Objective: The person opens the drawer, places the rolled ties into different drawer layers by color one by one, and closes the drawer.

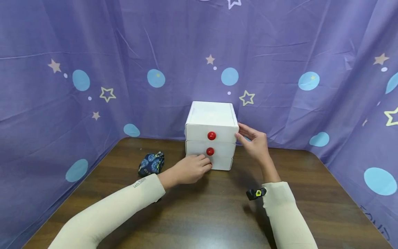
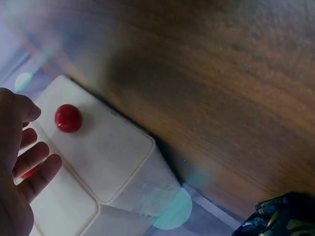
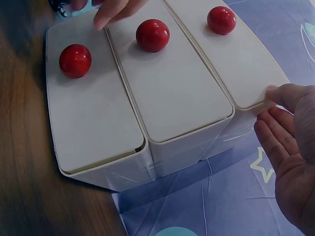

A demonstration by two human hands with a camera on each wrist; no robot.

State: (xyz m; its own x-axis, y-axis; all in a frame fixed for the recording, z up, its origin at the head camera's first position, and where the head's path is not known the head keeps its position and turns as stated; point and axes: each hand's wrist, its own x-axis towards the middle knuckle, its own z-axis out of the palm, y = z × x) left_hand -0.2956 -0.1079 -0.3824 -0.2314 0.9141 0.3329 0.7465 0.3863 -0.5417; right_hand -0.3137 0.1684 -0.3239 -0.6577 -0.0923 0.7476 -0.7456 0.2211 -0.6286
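Observation:
A white drawer unit [image 1: 212, 114] of three stacked drawers stands at the back of the table. Each drawer front carries a round red knob: top [image 3: 221, 20], middle [image 3: 152, 35] and bottom [image 3: 75, 61]. My left hand [image 1: 191, 168] is in front of the lower drawers, fingers loosely bent and apart from the bottom knob [image 2: 68, 118]. In the left wrist view its fingers partly cover the middle knob [image 2: 30, 172]. My right hand [image 1: 256, 143] holds the unit's right edge at the top drawer, thumb [image 3: 280, 93] on the front corner and fingers along the side.
A dark blue patterned folded cloth item [image 1: 151, 164] lies on the wooden table [image 1: 202, 214], left of the drawers. A purple curtain [image 1: 186, 45] with stars and dots hangs close behind the unit and along both sides. A small black device [image 1: 255, 193] sits at my right wrist.

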